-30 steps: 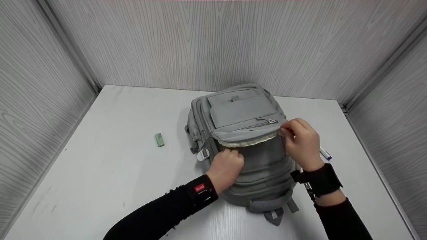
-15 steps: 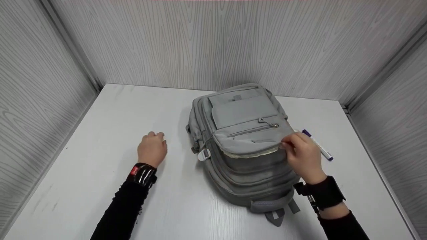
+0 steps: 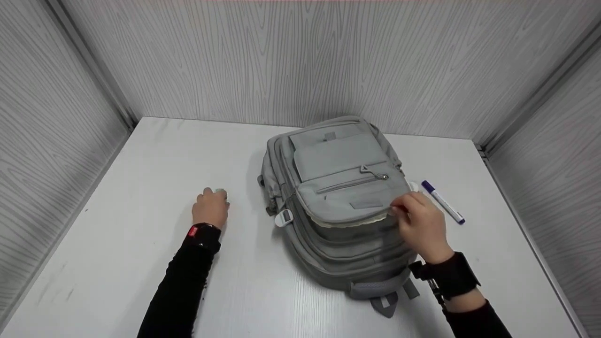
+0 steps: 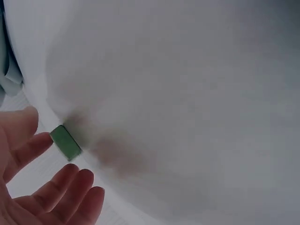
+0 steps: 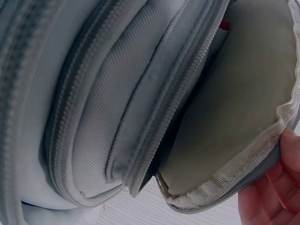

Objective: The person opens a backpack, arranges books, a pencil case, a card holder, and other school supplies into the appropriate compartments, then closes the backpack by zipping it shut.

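A grey backpack [image 3: 342, 155] lies on the table with its front pocket unzipped. My right hand [image 3: 420, 223] pinches the edge of the pocket flap [image 3: 352, 202], holding it away from the bag. In the right wrist view the flap's pale lining [image 5: 229, 98] shows, and something small and red [image 5: 224, 24] peeks out of the pocket. Left of the bag, my left hand [image 3: 210, 206] is down at a small green eraser [image 4: 65, 142]. Its fingers are spread about the eraser, the index fingertip right at one end. From the head, the hand hides most of the eraser.
A white marker with purple ends [image 3: 443, 202] lies right of the backpack, near my right hand. A white tag [image 3: 283, 218] sits at the bag's left side. Wood-grain panels [image 3: 244, 61] wall the white table [image 3: 127, 253] at the back and sides.
My left hand has come out from the pocket opening and moved left to the eraser. The right hand has lowered the flap a little, still pinching its edge. More of the marker shows.
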`<action>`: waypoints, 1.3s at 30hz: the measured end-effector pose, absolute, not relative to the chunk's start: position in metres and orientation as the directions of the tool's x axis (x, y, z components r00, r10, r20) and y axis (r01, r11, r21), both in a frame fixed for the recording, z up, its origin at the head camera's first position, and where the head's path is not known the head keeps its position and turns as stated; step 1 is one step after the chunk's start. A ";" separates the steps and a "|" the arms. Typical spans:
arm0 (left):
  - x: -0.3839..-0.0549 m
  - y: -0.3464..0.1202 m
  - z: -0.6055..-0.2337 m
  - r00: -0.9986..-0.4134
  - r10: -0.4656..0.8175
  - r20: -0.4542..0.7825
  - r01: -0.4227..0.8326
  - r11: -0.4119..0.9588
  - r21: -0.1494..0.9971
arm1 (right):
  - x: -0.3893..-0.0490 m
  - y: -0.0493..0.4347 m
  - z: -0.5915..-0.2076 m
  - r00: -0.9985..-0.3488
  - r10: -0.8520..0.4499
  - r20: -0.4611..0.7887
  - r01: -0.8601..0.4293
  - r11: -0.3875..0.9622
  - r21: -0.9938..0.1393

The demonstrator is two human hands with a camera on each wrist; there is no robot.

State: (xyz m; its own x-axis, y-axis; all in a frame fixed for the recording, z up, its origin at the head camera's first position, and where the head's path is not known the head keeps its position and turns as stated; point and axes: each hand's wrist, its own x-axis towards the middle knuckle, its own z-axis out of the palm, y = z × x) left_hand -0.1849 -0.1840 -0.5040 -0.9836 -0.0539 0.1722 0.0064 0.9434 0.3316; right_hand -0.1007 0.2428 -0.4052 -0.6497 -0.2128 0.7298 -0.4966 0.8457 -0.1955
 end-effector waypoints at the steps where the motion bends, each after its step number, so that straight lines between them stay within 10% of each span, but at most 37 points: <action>1: -0.186 -0.182 -0.504 -0.982 -0.065 0.178 -0.001 0.940 0.340 | -0.100 0.243 -0.406 -0.651 -0.213 0.729 -0.496 0.845 -0.197; 12: -0.186 -0.186 -0.484 -0.973 -0.229 -0.033 -0.218 0.864 0.453 | -0.107 0.241 -0.393 -0.648 -0.187 0.738 -0.507 0.829 -0.235; 27: -0.100 -0.055 -0.408 -0.963 0.211 0.169 0.268 0.657 0.704 | -0.134 0.221 -0.353 -0.673 -0.044 0.738 -0.411 0.852 -0.325; 39: -0.127 -0.010 -0.438 -0.933 -0.003 0.360 0.240 0.739 0.630 | -0.119 0.232 -0.366 -0.693 -0.087 0.716 -0.461 0.817 -0.346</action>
